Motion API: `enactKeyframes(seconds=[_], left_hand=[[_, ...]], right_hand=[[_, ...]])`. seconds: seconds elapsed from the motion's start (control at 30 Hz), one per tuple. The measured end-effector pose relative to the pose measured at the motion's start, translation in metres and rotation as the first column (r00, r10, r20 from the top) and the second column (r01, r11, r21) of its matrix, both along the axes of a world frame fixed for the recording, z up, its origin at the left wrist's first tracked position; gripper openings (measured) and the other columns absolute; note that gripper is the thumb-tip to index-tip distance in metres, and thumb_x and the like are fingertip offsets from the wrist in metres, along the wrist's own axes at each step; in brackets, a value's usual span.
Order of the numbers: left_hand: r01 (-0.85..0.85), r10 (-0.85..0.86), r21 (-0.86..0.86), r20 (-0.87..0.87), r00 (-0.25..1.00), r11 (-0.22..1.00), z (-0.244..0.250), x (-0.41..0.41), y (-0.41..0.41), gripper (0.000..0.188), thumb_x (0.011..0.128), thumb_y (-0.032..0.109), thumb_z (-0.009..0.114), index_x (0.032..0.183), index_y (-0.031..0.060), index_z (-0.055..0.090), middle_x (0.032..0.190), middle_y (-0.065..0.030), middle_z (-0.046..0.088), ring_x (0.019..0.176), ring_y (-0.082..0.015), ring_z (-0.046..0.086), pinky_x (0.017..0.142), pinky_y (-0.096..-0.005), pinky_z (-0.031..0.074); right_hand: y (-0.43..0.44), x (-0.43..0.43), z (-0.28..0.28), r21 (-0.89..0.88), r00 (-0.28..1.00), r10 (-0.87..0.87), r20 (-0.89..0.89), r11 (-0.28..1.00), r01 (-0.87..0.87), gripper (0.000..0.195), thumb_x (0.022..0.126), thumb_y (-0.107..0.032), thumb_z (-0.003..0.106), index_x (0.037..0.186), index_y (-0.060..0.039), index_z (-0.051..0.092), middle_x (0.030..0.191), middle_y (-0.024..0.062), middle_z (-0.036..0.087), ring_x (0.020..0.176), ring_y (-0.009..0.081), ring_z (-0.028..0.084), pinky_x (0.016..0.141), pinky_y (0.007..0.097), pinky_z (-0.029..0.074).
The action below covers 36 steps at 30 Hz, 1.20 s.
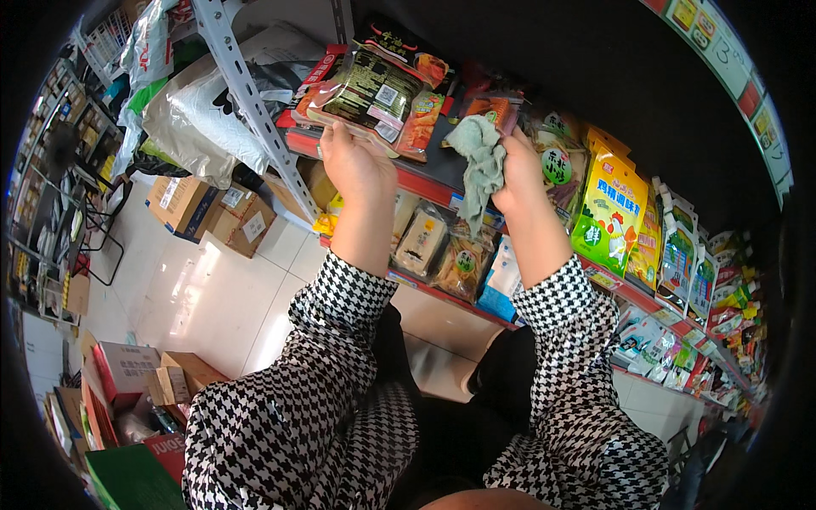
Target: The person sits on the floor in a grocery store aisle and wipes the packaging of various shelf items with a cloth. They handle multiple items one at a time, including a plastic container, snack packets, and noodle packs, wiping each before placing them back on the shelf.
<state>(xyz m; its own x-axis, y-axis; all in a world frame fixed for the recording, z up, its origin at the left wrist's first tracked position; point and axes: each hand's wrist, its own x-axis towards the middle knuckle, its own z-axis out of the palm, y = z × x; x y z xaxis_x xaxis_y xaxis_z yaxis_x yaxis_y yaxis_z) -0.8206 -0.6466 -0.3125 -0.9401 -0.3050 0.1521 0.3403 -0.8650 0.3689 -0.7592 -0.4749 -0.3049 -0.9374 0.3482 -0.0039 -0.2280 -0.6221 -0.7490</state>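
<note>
My left hand (358, 167) grips the lower edge of a plastic food packet (364, 86), whose black printed label bears a square code. More packets lie behind it, among them a black hotpot-seasoning packet (398, 44) and a small orange-red packet (424, 118). My right hand (524, 169) holds a crumpled pale green cloth (475, 153) that hangs down below the fingers. Just beyond the cloth is a small orange packet (492, 109); whether the right fingers touch it is hidden. Between my hands a strip of dark shelf (437, 156) shows.
A perforated metal upright (245, 83) stands left of the packets. Yellow chicken-seasoning bags (609, 210) and white pouches (679, 252) line the shelf to the right. A lower shelf holds noodle packs (421, 236). Cardboard boxes (185, 207) sit on the tiled floor (191, 287).
</note>
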Motion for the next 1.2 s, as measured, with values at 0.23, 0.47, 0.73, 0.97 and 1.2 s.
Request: enactKeyframes(seconds=[0.23, 0.47, 0.73, 0.97, 1.2], left_hand=[[0.087, -0.086, 0.028, -0.028, 0.996, 0.996, -0.015, -0.014, -0.011, 0.021, 0.101, 0.013, 0.041, 0.116, 0.0012, 0.048, 0.115, -0.0082, 0.056, 0.109, -0.0204, 0.055, 0.097, -0.0375, 0.043], [0.136, -0.143, 0.097, 0.066, 0.988, 0.986, -0.015, -0.008, -0.003, 0.023, 0.101, 0.014, 0.038, 0.118, 0.0025, 0.048, 0.123, -0.0098, 0.055, 0.116, -0.0229, 0.052, 0.101, -0.0410, 0.041], [0.454, -0.437, 0.109, -0.147, 0.887, 0.885, 0.009, 0.046, 0.021, 0.042, 0.103, 0.031, 0.043, 0.137, 0.0078, 0.041, 0.138, -0.0091, 0.051, 0.126, -0.0257, 0.050, 0.108, -0.0444, 0.039], [0.738, -0.737, 0.068, -0.034, 0.675, 0.672, 0.000, 0.091, 0.055, 0.053, 0.095, 0.037, 0.060, 0.137, 0.0068, 0.045, 0.138, -0.0102, 0.054, 0.129, -0.0279, 0.049, 0.111, -0.0459, 0.037], [0.906, -0.904, -0.119, -0.197, 0.379, 0.405, -0.010, 0.137, 0.069, 0.068, 0.088, 0.014, 0.070, 0.146, 0.0061, 0.035, 0.142, -0.0097, 0.049, 0.130, -0.0242, 0.048, 0.108, -0.0427, 0.042]], right_hand=[[-0.006, -0.001, -0.011, 0.361, 0.959, -0.266, 0.095, 0.907, 0.216, 0.077, 0.089, 0.000, 0.056, 0.153, -0.0021, 0.013, 0.139, 0.0201, 0.046, 0.116, 0.0252, 0.057, 0.092, 0.0354, 0.050], [-0.019, 0.055, 0.003, 0.482, 0.961, -0.276, 0.019, 0.845, 0.233, 0.069, 0.092, 0.002, 0.053, 0.153, -0.0025, 0.021, 0.150, 0.0233, 0.033, 0.127, 0.0272, 0.048, 0.104, 0.0365, 0.041], [-0.009, 0.110, 0.011, 0.360, 0.814, -0.460, -0.354, 0.737, 0.573, 0.056, 0.091, 0.007, 0.049, 0.144, -0.0035, 0.036, 0.141, 0.0138, 0.044, 0.128, 0.0252, 0.048, 0.108, 0.0366, 0.039], [-0.015, 0.134, 0.016, 0.431, 0.434, -0.478, -0.764, 0.122, 0.894, 0.075, 0.087, -0.004, 0.057, 0.150, -0.0005, 0.017, 0.149, 0.0230, 0.029, 0.135, 0.0349, 0.037, 0.110, 0.0442, 0.037], [0.001, 0.140, 0.008, 0.588, 0.509, -0.385, -0.770, -0.118, 0.800, 0.059, 0.084, -0.005, 0.055, 0.140, 0.0073, 0.037, 0.139, 0.0274, 0.045, 0.129, 0.0398, 0.046, 0.105, 0.0458, 0.041]])
